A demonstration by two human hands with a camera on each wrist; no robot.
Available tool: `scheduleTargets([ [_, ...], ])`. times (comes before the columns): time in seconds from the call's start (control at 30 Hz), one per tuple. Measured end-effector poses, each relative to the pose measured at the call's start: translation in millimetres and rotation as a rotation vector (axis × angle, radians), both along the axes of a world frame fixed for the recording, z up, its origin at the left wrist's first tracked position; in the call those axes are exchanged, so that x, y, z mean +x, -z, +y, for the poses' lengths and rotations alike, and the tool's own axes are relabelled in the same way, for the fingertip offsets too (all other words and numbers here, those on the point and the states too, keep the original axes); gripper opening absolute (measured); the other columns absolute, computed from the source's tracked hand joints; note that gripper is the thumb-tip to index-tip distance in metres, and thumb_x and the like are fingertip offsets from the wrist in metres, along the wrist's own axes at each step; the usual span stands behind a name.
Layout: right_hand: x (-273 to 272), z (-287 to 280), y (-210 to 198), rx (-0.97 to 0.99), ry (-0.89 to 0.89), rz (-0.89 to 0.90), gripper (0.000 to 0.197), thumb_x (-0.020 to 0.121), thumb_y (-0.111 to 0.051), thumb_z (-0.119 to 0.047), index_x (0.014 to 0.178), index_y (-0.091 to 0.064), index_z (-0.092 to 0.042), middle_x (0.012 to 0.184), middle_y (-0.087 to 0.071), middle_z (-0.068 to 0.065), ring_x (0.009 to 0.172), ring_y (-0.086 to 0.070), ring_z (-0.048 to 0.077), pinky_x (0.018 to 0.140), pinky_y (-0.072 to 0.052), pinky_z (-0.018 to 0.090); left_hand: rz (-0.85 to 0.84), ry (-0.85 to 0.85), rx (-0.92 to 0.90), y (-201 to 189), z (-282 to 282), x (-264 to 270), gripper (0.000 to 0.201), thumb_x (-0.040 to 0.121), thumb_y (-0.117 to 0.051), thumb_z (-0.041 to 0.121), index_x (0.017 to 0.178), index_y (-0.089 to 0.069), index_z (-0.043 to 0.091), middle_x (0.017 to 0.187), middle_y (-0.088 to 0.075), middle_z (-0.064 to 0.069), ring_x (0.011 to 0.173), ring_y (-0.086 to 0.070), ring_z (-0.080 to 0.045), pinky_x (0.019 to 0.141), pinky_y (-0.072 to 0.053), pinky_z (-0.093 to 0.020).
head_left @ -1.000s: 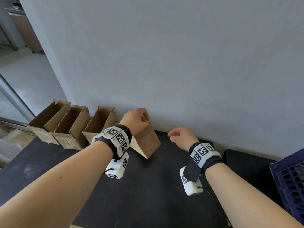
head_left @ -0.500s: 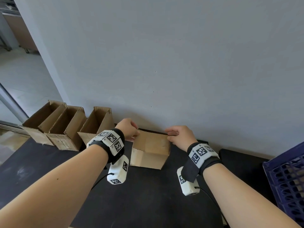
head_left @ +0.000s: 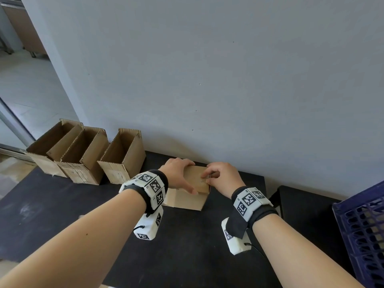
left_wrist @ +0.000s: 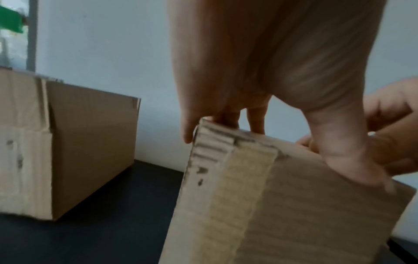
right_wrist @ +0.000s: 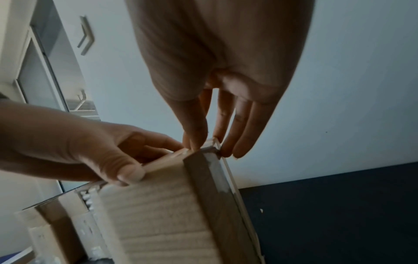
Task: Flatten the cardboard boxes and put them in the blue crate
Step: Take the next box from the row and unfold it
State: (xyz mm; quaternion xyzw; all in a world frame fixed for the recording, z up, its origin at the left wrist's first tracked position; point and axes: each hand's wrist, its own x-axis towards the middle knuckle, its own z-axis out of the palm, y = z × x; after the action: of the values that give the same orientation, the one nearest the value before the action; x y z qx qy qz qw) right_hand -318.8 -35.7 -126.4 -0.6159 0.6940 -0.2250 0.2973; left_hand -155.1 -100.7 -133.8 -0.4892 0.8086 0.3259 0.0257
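1. Nearest the lens, your two forearms are reaching in from the lower corners of the head view, each wearing a wrist band with black-and-white markers.
2. Your left hand [head_left: 178,175] is gripping the small cardboard box [head_left: 187,199] at lower centre, fingers curling over its far top edge and thumb pressing down on the near face; the left wrist view is showing the thumb [left_wrist: 353,160] lying flat on the cardboard.
3. Your right hand [head_left: 223,176] is pinching the box's upper right corner, with thumb and fingertips [right_wrist: 196,141] closing on what is probably a flap edge, though blur is making that hard to confirm.
4. The box is sitting on the black table [head_left: 187,246], just in front of the grey wall [head_left: 228,80].
5. The blue crate [head_left: 363,231] is standing at the right edge of the frame, well apart from the box.
6. Farther off, at middle left, three open cardboard boxes [head_left: 83,154] are standing upright in a row, touching one another, along the table's far edge.
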Motion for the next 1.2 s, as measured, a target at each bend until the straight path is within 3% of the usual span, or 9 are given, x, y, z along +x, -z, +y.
scheduleTargets([
  [0.17, 0.8, 1.3, 1.7, 0.005, 0.009, 0.058, 0.027, 0.079, -0.070, -0.012, 0.101, -0.070, -0.028, 0.107, -0.064, -0.010, 0.087, -0.063, 0.014, 0.088, -0.051, 0.034, 0.033, -0.023, 0.040, 2.0, 0.7, 2.3, 0.091, 0.062, -0.083, 0.046, 0.139, -0.038, 0.029, 0.131, -0.043, 0.003, 0.130, -0.030, -0.020, 0.107, -0.034, -0.040],
  [0.27, 1.5, 1.1, -0.6, 0.006, -0.013, 0.090, 0.027, 0.081, -0.069, -0.012, 0.104, -0.071, -0.025, 0.110, -0.062, -0.009, 0.089, -0.060, 0.013, 0.089, -0.049, 0.032, 0.054, -0.041, 0.061, 1.7, 0.9, 2.5, 0.090, 0.061, -0.085, 0.043, 0.138, -0.039, 0.029, 0.128, -0.043, 0.002, 0.128, -0.031, -0.020, 0.104, -0.038, -0.037],
  [0.47, 1.2, 1.2, -0.6, -0.009, -0.029, 0.111, 0.023, 0.080, -0.069, -0.010, 0.097, -0.073, -0.024, 0.109, -0.065, -0.007, 0.088, -0.059, 0.012, 0.088, -0.050, 0.033, 0.075, -0.057, 0.097, 2.7, 3.4, 4.3, 0.091, 0.059, -0.086, 0.042, 0.137, -0.040, 0.029, 0.126, -0.041, 0.003, 0.126, -0.032, -0.020, 0.099, -0.045, -0.040],
  [0.6, 0.0, -2.5, 0.4, 0.000, -0.049, 0.134, 0.023, 0.079, -0.069, -0.008, 0.094, -0.073, -0.024, 0.106, -0.066, -0.008, 0.084, -0.054, 0.008, 0.086, -0.050, 0.030, 0.064, -0.059, 0.096, 2.4, 4.8, 4.2, 0.092, 0.060, -0.086, 0.043, 0.138, -0.039, 0.029, 0.128, -0.042, 0.002, 0.127, -0.032, -0.020, 0.106, -0.039, -0.043],
  [0.77, 1.0, -3.8, 3.7, 0.002, -0.063, 0.150, 0.034, 0.078, -0.070, -0.009, 0.060, -0.060, -0.037, 0.095, -0.066, -0.009, 0.080, -0.058, 0.011, 0.080, -0.051, 0.030, 0.067, -0.064, 0.095, 2.6, 5.5, 4.8, 0.091, 0.060, -0.086, 0.043, 0.137, -0.039, 0.029, 0.127, -0.042, 0.002, 0.126, -0.032, -0.021, 0.106, -0.038, -0.043],
  [0.9, 2.6, 0.4, 4.7, -0.020, -0.046, 0.197, 0.021, 0.080, -0.069, -0.013, 0.070, -0.065, -0.031, 0.100, -0.064, -0.010, 0.082, -0.057, 0.011, 0.074, -0.045, 0.026, 0.063, -0.070, 0.105, 2.5, 5.4, 4.7, 0.089, 0.062, -0.085, 0.042, 0.137, -0.038, 0.030, 0.128, -0.042, 0.003, 0.127, -0.031, -0.020, 0.108, -0.035, -0.044],
  [1.0, 0.7, 1.0, 2.2, 0.001, -0.039, 0.180, 0.010, 0.078, -0.070, -0.016, 0.073, -0.068, -0.025, 0.105, -0.067, -0.008, 0.084, -0.060, 0.012, 0.081, -0.050, 0.029, 0.058, -0.066, 0.108, 2.3, 5.8, 4.7, 0.089, 0.062, -0.085, 0.042, 0.137, -0.038, 0.031, 0.128, -0.041, 0.004, 0.128, -0.030, -0.020, 0.108, -0.034, -0.044],
  [1.1, 1.4, 1.9, -0.5, 0.025, -0.016, 0.167, 0.007, 0.071, -0.075, -0.025, 0.071, -0.070, -0.020, 0.099, -0.069, -0.006, 0.086, -0.063, 0.014, 0.082, -0.051, 0.032, 0.058, -0.063, 0.108, 2.2, 5.5, 4.0, 0.089, 0.062, -0.085, 0.042, 0.137, -0.038, 0.031, 0.126, -0.041, 0.004, 0.126, -0.031, -0.019, 0.105, -0.038, -0.039],
  [1.2, 4.6, 0.3, -1.7, 0.043, -0.013, 0.193, 0.011, 0.069, -0.075, -0.025, 0.062, -0.067, -0.024, 0.082, -0.066, -0.010, 0.079, -0.061, 0.011, 0.072, -0.048, 0.028, 0.066, -0.067, 0.111, 2.2, 6.3, 3.9, 0.088, 0.062, -0.086, 0.041, 0.136, -0.039, 0.031, 0.125, -0.041, 0.004, 0.125, -0.032, -0.018, 0.099, -0.042, -0.033],
])
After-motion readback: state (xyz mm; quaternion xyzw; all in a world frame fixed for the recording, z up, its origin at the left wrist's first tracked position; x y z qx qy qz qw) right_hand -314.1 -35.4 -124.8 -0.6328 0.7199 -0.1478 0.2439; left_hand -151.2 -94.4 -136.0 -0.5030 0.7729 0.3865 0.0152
